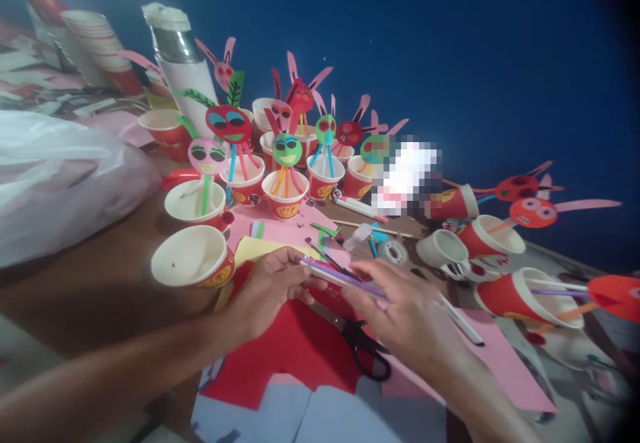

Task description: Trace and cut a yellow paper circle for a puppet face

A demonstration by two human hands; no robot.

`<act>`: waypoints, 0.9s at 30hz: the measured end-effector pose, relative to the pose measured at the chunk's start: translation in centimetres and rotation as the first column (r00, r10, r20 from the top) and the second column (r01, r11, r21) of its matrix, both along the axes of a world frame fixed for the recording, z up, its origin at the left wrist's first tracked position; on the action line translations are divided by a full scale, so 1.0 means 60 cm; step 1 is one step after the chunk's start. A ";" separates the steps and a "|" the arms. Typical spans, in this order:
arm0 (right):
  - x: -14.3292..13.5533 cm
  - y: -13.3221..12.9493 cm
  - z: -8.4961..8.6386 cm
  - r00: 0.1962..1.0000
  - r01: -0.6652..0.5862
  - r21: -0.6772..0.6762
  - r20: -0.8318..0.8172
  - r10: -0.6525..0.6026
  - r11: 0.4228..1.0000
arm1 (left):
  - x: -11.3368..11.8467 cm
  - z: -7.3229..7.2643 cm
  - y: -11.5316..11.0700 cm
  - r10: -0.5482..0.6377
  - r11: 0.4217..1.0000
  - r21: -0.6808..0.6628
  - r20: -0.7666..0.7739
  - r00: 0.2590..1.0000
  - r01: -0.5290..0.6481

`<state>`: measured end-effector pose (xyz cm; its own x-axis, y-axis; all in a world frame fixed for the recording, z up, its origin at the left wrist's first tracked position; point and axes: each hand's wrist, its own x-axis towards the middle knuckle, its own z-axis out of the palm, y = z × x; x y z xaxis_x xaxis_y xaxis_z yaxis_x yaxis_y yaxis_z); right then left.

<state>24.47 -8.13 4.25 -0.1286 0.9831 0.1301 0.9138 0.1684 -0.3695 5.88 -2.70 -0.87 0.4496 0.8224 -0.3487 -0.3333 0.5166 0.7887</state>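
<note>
A purple straw [345, 275] and a white straw [327, 271] lie side by side between my two hands, above red paper. My left hand [270, 289] pinches their left ends between thumb and fingers. Around their right part, my right hand [400, 299] is closed, its fingers partly blurred. Just below the hands, black-handled scissors [367, 349] rest on the red paper [280, 353], the blades partly hidden. A white marker [463, 323] with a black tip lies on pink paper to the right of my right hand.
Red-and-white paper cups [193, 256] stand ahead, several holding paper animal heads [230, 125] on straws. A flask [175, 56] and stacked cups [103, 46] stand at the back left. A plastic bag [65, 183] bulges at left. Clear tape [394, 251] and a pixelated bright patch sit at right.
</note>
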 end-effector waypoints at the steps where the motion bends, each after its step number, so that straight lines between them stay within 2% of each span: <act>1: -0.008 0.001 -0.005 1.000 -0.018 -0.063 0.002 0.018 0.998 | 0.000 0.000 -0.001 -0.017 1.000 0.009 -0.005 1.000 0.017; 4: -0.014 0.007 -0.016 0.999 -0.039 -0.263 -0.035 0.031 0.964 | -0.002 0.000 -0.004 -0.078 0.997 0.026 -0.029 0.997 0.079; 6: -0.008 0.011 -0.017 0.988 -0.077 -0.380 -0.154 0.019 0.922 | -0.005 -0.002 -0.005 -0.080 0.997 0.018 -0.019 0.997 0.080; 9: 0.000 0.016 -0.016 0.918 -0.160 -0.536 -0.390 -0.075 0.829 | -0.007 -0.005 -0.006 -0.035 0.999 0.020 0.014 0.999 0.035; 11: 0.003 0.020 -0.019 0.855 -0.207 -0.607 -0.493 -0.159 0.767 | -0.008 -0.006 -0.006 -0.049 0.996 0.067 -0.050 0.998 0.052; 15: 0.007 0.025 -0.028 0.761 -0.312 -0.644 -0.610 -0.223 0.699 | -0.011 0.002 -0.004 -0.095 0.971 0.191 -0.245 0.965 0.144; 20: 0.017 0.026 -0.038 0.587 -0.541 -0.619 -0.763 -0.271 0.570 | -0.023 0.012 0.002 -0.159 0.914 0.321 -0.281 0.947 0.248; 23: 0.017 0.026 -0.043 0.570 -0.539 -0.606 -0.774 -0.276 0.585 | -0.025 0.010 0.006 -0.182 0.919 0.286 -0.304 0.935 0.272; 27: 0.016 0.028 -0.043 0.625 -0.419 -0.616 -0.729 -0.280 0.668 | -0.027 0.007 0.011 -0.224 0.934 0.187 -0.354 0.908 0.303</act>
<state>25.45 -6.46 1.64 -0.4061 0.7821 -0.4726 0.2572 -0.3985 -0.8804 4.25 -2.04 -0.42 0.5569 0.7645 -0.3248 0.0819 0.3386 0.9374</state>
